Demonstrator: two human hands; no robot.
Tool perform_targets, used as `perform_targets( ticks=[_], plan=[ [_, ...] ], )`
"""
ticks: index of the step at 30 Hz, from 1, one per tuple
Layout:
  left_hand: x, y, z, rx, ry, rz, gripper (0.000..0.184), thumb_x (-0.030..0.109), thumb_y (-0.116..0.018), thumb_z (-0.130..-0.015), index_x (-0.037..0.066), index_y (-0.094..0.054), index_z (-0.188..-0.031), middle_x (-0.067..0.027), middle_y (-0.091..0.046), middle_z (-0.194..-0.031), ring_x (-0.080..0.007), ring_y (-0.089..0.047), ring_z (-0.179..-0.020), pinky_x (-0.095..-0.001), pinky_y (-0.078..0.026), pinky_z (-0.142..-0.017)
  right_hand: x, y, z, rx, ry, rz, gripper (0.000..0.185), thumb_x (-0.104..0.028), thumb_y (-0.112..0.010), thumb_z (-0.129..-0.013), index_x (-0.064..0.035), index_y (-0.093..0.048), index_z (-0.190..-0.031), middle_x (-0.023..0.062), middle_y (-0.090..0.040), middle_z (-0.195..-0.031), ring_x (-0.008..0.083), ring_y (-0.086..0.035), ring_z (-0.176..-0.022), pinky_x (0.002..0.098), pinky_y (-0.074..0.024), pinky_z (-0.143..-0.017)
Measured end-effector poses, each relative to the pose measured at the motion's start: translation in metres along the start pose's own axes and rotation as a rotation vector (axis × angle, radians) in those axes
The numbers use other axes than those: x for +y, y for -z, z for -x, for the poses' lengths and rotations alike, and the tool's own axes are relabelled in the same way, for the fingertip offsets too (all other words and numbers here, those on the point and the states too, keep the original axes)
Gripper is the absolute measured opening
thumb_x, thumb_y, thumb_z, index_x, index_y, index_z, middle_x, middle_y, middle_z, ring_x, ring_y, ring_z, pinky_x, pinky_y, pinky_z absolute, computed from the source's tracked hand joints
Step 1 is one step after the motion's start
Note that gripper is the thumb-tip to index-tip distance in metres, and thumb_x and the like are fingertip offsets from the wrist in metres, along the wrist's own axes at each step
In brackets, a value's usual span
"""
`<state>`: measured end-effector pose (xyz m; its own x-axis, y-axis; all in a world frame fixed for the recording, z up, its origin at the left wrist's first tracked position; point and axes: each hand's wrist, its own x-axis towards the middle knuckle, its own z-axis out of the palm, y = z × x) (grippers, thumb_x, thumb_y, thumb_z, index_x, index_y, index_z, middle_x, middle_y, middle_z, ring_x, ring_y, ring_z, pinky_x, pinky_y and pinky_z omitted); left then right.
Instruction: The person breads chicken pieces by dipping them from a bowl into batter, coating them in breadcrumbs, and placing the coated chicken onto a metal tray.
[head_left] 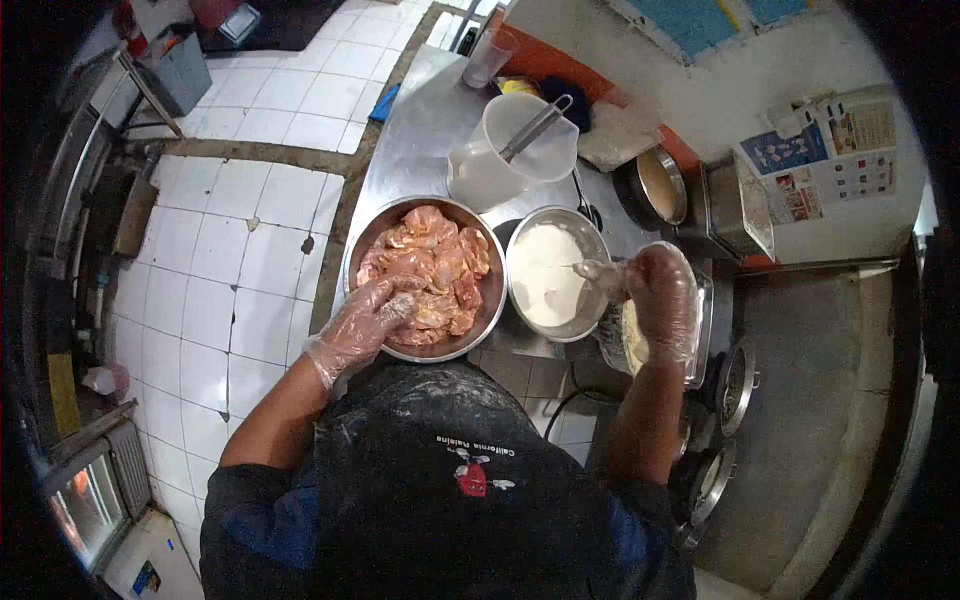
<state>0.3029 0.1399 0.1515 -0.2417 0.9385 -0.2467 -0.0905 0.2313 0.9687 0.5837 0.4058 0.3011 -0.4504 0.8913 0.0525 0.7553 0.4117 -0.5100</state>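
Note:
My left hand (376,318), in a clear plastic glove, rests over the near left part of a metal bowl (352,262). Its fingers are apart and touch the raw chicken pieces (428,250) heaped there; the fingertips carry a pale coating. Just right of it stands a second metal bowl (602,232) with white, creamy batter (548,270). Above that bowl's right rim is my right hand (655,295), gloved too, fingers drawn together and pointing left over the batter. Whitish batter clings to the fingertips; whatever they may hold is hidden.
Behind the bowls stands a white plastic pitcher (487,180) with a metal-handled utensil (536,128) in it. A tray (703,335) lies partly under my right hand. Pans (738,388) are lower right. A clear cup (490,58) sits at the counter's (420,120) far end.

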Motion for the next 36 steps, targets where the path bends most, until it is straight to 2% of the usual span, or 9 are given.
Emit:
perform_targets(
  ticks=[3, 7, 15, 18, 23, 27, 32, 33, 36],
  plan=[
    [0.002, -0.004, 0.003, -0.038, -0.053, 0.124, 0.04, 0.029, -0.056, -0.104, 0.0, -0.058, -0.131, -0.0109, -0.067, -0.119, -0.0175, -0.065, -0.107, -0.0319, -0.053, -0.095, 0.075, -0.071, -0.013, -0.066, 0.115, -0.066, 0.007, 0.003, -0.064, -0.086, 0.0027, -0.059, -0.092, 0.0115, -0.063, -0.076, 0.0173, -0.061, -0.065, 0.0327, -0.0528, -0.063],
    [0.014, -0.006, 0.004, -0.07, -0.118, 0.246, 0.036, 0.026, -0.055, -0.105, 0.0, -0.058, -0.13, -0.0099, -0.067, -0.117, -0.0171, -0.066, -0.107, -0.0321, -0.054, -0.096, 0.024, -0.078, 0.01, 0.021, 0.096, -0.04, 0.006, 0.004, -0.062, -0.087, 0.0032, -0.06, -0.093, 0.0106, -0.063, -0.075, 0.0161, -0.061, -0.065, 0.0333, -0.0531, -0.062],
    [0.007, -0.029, 0.004, -0.066, -0.242, 0.253, 0.046, 0.036, -0.054, -0.106, -0.002, -0.055, -0.132, -0.0105, -0.065, -0.114, -0.0199, -0.065, -0.107, -0.0347, -0.054, -0.097, 0.07, -0.083, 0.002, 0.094, 0.276, 0.24, 0.015, -0.005, -0.073, -0.086, 0.0032, -0.062, -0.092, 0.019, -0.068, -0.077, 0.0283, -0.067, -0.065, 0.0404, -0.053, -0.06],
    [0.009, -0.042, 0.009, -0.045, -0.159, 0.211, 0.05, 0.041, -0.054, -0.105, -0.001, -0.055, -0.13, -0.0098, -0.065, -0.112, -0.0191, -0.063, -0.109, -0.0337, -0.054, -0.095, 0.053, -0.061, 0.001, -0.081, 0.017, -0.104, 0.012, 0.001, -0.071, -0.085, 0.004, -0.06, -0.09, 0.0129, -0.067, -0.077, 0.0172, -0.066, -0.072, 0.0361, -0.0546, -0.062],
    [0.005, -0.077, 0.0, 0.032, -0.128, 0.239, 0.05, 0.041, -0.059, -0.103, -0.001, -0.057, -0.13, -0.009, -0.065, -0.111, -0.0181, -0.064, -0.104, -0.0319, -0.052, -0.094, 0.09, 0.023, -0.01, 0.053, -0.012, -0.414, 0.01, -0.001, -0.068, -0.085, 0.0021, -0.062, -0.092, 0.0114, -0.065, -0.074, 0.0179, -0.066, -0.069, 0.0334, -0.0553, -0.061],
    [0.031, -0.142, -0.027, -0.024, -0.106, 0.436, 0.047, 0.037, -0.062, -0.101, 0.0, -0.058, -0.129, -0.0073, -0.065, -0.108, -0.0175, -0.064, -0.101, -0.0304, -0.051, -0.092, 0.236, 0.052, -0.042, 0.168, -0.023, -0.817, 0.015, 0.004, -0.062, -0.085, 0.0023, -0.063, -0.1, 0.0073, -0.066, -0.087, 0.012, -0.063, -0.072, 0.0289, -0.055, -0.063],
    [0.097, -0.254, -0.076, -0.144, -0.244, -0.225, 0.051, 0.038, -0.065, -0.099, -0.002, -0.058, -0.13, -0.0171, -0.069, -0.113, -0.0253, -0.067, -0.107, -0.0371, -0.053, -0.096, 0.382, 0.053, -0.027, 0.164, -0.017, 0.021, 0.032, -0.013, -0.067, -0.092, 0.0023, -0.063, -0.12, 0.024, -0.068, -0.114, 0.0316, -0.068, -0.103, 0.0397, -0.0555, -0.087],
    [0.102, -0.275, -0.091, -0.202, -0.385, -0.363, 0.051, 0.037, -0.066, -0.097, -0.002, -0.059, -0.129, -0.0184, -0.07, -0.112, -0.0276, -0.067, -0.107, -0.0383, -0.053, -0.097, 0.402, 0.05, -0.016, -0.087, -0.107, 0.123, 0.051, -0.02, -0.066, -0.093, 0.0028, -0.05, -0.136, 0.0305, -0.06, -0.126, 0.0367, -0.062, -0.115, 0.0418, -0.0512, -0.097],
    [0.109, -0.351, -0.126, -0.371, -0.428, -0.786, 0.074, 0.043, -0.074, -0.088, -0.001, -0.05, -0.142, -0.0247, -0.055, -0.138, -0.036, -0.06, -0.122, -0.0429, -0.051, -0.101, 0.322, 0.086, 0.027, -0.409, -0.216, 0.355, 0.094, -0.044, -0.078, -0.083, 0.006, -0.035, -0.151, 0.0331, -0.047, -0.147, 0.0377, -0.042, -0.143, 0.0429, -0.0345, -0.118]
  ],
)
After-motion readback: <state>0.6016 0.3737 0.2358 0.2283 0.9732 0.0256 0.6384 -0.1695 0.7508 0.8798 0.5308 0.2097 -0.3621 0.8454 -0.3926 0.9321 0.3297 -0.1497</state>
